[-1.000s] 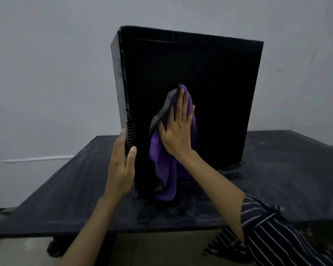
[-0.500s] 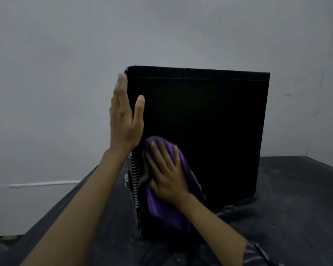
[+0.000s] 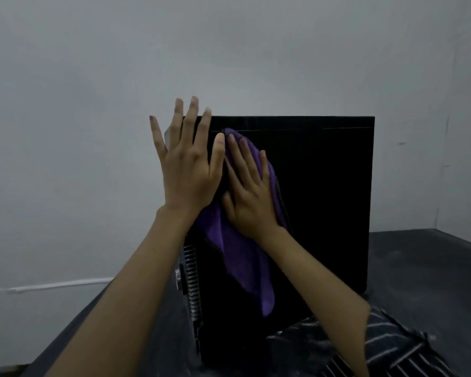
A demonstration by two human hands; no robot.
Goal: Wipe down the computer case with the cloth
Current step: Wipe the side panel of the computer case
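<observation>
A plain grey-white wall (image 3: 93, 77) fills the background, with a pale strip running along its foot at the left. In front of it stands a dark, dusty bench (image 3: 424, 268), whose far right corner shows beside the wall.

The black computer case (image 3: 324, 200) stands upright on the bench, its broad side panel facing the camera and its vented rear edge turned toward the bench's left side. Its right lower corner sits well in from the bench's far right corner.

The purple cloth (image 3: 245, 265) lies flat against the upper left part of the side panel, its top just under the case's upper edge and its lower end hanging in a loose point down the panel, short of the bench top.

The right hand (image 3: 249, 191) presses on the upper part of the cloth with fingers straight and slightly spread, palm flat to the panel; the cloth shows above its fingertips, along its right side and below the wrist.

The left hand (image 3: 186, 164) is spread flat at the case's upper left corner, fingers straight and reaching above the top edge, thumb just beside the right hand's fingers and the cloth's top. It grips nothing.

A dark striped sleeve (image 3: 392, 346) covers the right arm near the lower edge.
</observation>
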